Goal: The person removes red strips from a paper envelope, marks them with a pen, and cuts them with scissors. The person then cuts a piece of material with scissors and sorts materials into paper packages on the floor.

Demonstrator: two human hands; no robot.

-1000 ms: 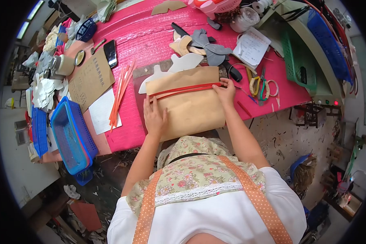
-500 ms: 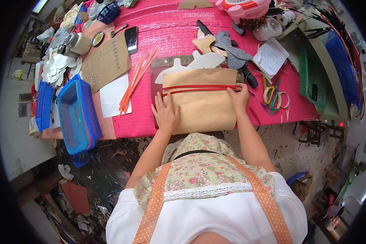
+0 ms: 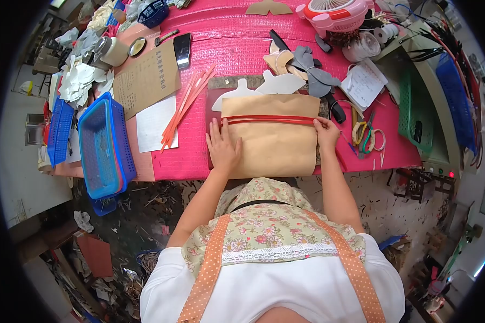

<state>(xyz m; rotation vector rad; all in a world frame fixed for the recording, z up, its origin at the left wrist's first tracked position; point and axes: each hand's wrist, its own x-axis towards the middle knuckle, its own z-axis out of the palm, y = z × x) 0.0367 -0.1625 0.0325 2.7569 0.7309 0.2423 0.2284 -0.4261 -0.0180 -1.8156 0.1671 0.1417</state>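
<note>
A tan sheet (image 3: 277,151) lies before me, with narrow glossy red strips (image 3: 269,118) running across its upper part. My left hand (image 3: 224,148) rests flat on the sheet's left side, fingers spread, fingertips at the strips' left end. At the right edge, my right hand (image 3: 327,133) pinches the right end of a red strip between thumb and fingers. White cut-out pieces (image 3: 281,83) show behind the sheet, partly covered by it.
Loose red strips (image 3: 186,107) and a brown envelope (image 3: 148,81) lie to the left, beyond them stacked blue baskets (image 3: 125,142). Scissors (image 3: 367,137), a notepad (image 3: 364,83) and grey pieces (image 3: 311,70) lie on the right. A pink fan (image 3: 334,16) stands behind.
My right hand has slid slightly outward to the right, past the sheet's edge, still pinching the strip end. My left hand stays flat on the sheet. The whole view has shifted slightly.
</note>
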